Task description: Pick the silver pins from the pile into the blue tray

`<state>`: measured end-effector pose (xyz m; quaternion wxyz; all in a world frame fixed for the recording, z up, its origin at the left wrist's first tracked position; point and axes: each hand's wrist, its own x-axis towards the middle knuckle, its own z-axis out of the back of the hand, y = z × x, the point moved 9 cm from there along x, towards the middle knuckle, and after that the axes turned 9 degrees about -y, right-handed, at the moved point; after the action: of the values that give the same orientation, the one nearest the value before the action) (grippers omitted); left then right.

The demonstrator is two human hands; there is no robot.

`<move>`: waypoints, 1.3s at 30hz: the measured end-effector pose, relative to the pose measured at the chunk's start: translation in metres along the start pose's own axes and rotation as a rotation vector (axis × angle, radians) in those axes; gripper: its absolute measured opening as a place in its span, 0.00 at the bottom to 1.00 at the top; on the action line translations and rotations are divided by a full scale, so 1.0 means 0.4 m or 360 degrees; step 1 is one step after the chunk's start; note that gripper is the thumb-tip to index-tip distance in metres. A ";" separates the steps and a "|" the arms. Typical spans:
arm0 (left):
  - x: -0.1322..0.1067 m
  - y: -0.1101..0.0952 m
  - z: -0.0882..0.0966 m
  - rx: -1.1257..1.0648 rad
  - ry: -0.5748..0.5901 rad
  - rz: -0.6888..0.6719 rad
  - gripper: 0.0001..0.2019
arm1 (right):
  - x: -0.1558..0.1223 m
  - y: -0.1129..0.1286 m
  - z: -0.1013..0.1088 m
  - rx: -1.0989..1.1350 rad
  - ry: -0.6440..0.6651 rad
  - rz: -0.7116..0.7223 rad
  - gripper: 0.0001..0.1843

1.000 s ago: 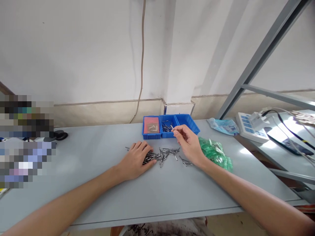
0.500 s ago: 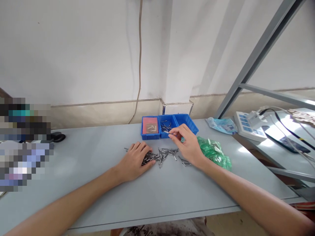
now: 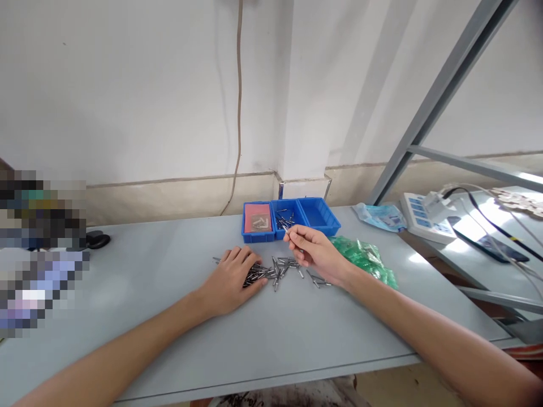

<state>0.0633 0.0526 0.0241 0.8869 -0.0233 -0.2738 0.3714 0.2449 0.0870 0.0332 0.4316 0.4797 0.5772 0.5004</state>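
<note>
My left hand (image 3: 232,280) lies palm down with its fingers spread over a pile of thin metal pins (image 3: 257,275); its palm side is hidden. To the right of that pile, loose metal pins (image 3: 289,263) are scattered on the grey table. My right hand (image 3: 313,249) is closed in a pinch on one small metal pin (image 3: 287,230), just in front of the middle blue bin (image 3: 290,215), which contains several more pins. The left blue bin (image 3: 258,238) holds a pink sheet and a small clear bag with light pieces. Nothing shows inside the right blue bin (image 3: 318,213).
Crumpled green plastic bags (image 3: 368,261) lie beside my right forearm. Farther right are a blue-and-white packet (image 3: 379,217), a white power strip (image 3: 424,221) with cables and a dark phone (image 3: 487,243). A grey metal frame (image 3: 436,107) rises there. A black round object (image 3: 98,239) sits at left.
My right hand has drawn back slightly from the middle bin and turned, with the pin's end now pointing up-left. My left hand stays on the pile. The view has shifted a little.
</note>
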 end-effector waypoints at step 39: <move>-0.001 -0.001 -0.002 0.0006 0.0034 0.0004 0.13 | 0.016 0.018 0.027 -0.0304 -0.0163 0.0236 0.17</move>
<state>0.0638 0.0523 0.0233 0.8893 -0.0260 -0.2636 0.3728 0.2554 0.0953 0.0388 0.4660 0.5026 0.4673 0.5585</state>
